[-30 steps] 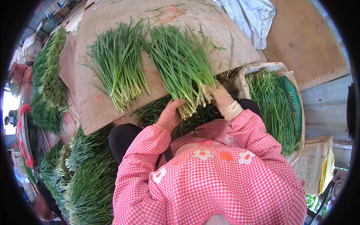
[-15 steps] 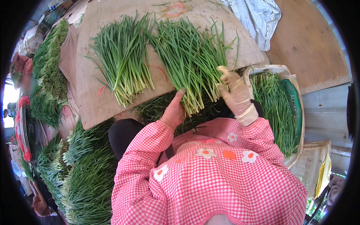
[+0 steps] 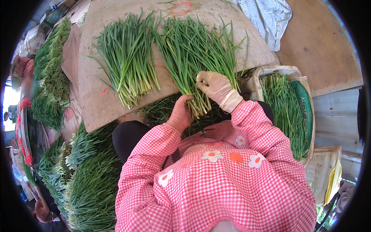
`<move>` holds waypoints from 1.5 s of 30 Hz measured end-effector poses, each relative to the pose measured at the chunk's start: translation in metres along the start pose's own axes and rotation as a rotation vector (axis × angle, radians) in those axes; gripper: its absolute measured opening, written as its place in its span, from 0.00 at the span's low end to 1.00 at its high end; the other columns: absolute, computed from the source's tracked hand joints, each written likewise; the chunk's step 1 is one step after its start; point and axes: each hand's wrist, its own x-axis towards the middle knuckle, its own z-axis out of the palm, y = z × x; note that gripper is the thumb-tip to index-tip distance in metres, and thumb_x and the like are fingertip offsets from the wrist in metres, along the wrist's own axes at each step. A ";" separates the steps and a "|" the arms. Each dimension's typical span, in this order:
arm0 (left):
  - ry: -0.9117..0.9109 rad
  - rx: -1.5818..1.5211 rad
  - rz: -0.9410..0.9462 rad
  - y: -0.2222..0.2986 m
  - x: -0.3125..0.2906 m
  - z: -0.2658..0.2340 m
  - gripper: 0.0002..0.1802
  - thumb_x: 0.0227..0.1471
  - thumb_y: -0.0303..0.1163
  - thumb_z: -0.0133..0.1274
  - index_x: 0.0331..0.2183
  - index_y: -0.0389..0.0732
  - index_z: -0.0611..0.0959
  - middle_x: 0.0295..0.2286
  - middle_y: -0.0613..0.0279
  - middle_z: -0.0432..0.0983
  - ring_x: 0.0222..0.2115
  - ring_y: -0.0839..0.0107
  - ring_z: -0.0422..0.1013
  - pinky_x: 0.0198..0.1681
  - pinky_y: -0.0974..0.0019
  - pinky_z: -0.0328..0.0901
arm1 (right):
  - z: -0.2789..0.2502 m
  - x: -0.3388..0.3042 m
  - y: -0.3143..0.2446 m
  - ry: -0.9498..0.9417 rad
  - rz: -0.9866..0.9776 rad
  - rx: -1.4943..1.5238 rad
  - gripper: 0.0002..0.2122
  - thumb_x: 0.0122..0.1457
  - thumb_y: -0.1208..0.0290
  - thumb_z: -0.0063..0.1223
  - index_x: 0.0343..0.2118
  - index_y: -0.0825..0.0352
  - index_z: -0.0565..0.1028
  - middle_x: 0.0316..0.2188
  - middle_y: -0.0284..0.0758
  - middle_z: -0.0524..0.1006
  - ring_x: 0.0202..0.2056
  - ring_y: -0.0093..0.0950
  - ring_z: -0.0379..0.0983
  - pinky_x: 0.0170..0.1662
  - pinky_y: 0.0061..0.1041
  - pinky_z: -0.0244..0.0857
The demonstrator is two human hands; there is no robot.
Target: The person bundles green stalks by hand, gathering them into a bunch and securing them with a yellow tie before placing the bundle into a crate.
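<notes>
My bare left hand [image 3: 181, 113] is wrapped round the left side of the pale stem ends of a loose bunch of garlic chives [image 3: 189, 50]. These ends hang over the near edge of a wooden board [image 3: 94, 112]. My right hand [image 3: 218, 89], in a pale thin glove, is closed in a pinch at the chives just above the stem ends; its palm side is hidden, so how many stalks it grips does not show. Left of this bunch, a second bunch of garlic chives [image 3: 127, 50] lies on the board, its stems toward me.
Red ties [image 3: 179, 7] lie at the board's far edge. A white crate [image 3: 278, 69] full of chives stands on my right, a whitish cloth [image 3: 266, 23] beyond it. Heaps of greens [image 3: 92, 181] fill the left side. A person's arm [image 3: 40, 205] shows at the lower left.
My right hand has moved left from beside the bunch onto its stems, its spread fingers now pinched together. My left hand still holds the stem ends, its thumb slightly lower.
</notes>
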 end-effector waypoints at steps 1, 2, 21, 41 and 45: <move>0.005 -0.005 0.002 0.000 -0.001 0.000 0.24 0.45 0.36 0.40 0.45 0.37 0.70 0.40 0.52 0.72 0.39 0.56 0.71 0.43 0.48 0.66 | 0.004 0.002 0.007 0.020 0.016 0.227 0.05 0.52 0.71 0.51 0.26 0.66 0.70 0.24 0.32 0.72 0.28 0.26 0.68 0.35 0.21 0.63; -0.019 -0.034 0.006 0.002 -0.003 0.009 0.25 0.44 0.36 0.40 0.46 0.37 0.69 0.40 0.52 0.72 0.39 0.55 0.71 0.43 0.45 0.66 | 0.011 0.003 0.021 0.044 0.038 0.451 0.04 0.53 0.72 0.51 0.26 0.66 0.70 0.24 0.30 0.72 0.28 0.22 0.67 0.36 0.19 0.62; 0.022 -0.159 -0.040 0.000 -0.002 0.008 0.28 0.48 0.42 0.33 0.48 0.37 0.68 0.45 0.48 0.68 0.45 0.50 0.66 0.49 0.41 0.59 | -0.009 -0.024 -0.009 -0.029 -0.151 0.523 0.06 0.51 0.73 0.52 0.28 0.67 0.68 0.20 0.31 0.68 0.24 0.24 0.66 0.31 0.21 0.61; 0.040 -0.094 -0.011 0.004 -0.006 0.017 0.27 0.53 0.47 0.39 0.47 0.36 0.67 0.41 0.51 0.72 0.40 0.58 0.70 0.45 0.51 0.66 | -0.052 -0.079 -0.007 -0.394 -0.003 1.785 0.01 0.53 0.76 0.46 0.28 0.63 0.70 0.17 0.27 0.65 0.16 0.15 0.55 0.20 0.15 0.48; 0.121 -0.072 0.022 0.002 0.002 0.013 0.24 0.52 0.40 0.44 0.47 0.36 0.67 0.41 0.51 0.71 0.40 0.58 0.71 0.46 0.54 0.66 | -0.008 -0.097 -0.006 -0.764 -0.050 0.640 0.12 0.54 0.69 0.47 0.39 0.68 0.71 0.25 0.29 0.74 0.25 0.23 0.70 0.29 0.20 0.65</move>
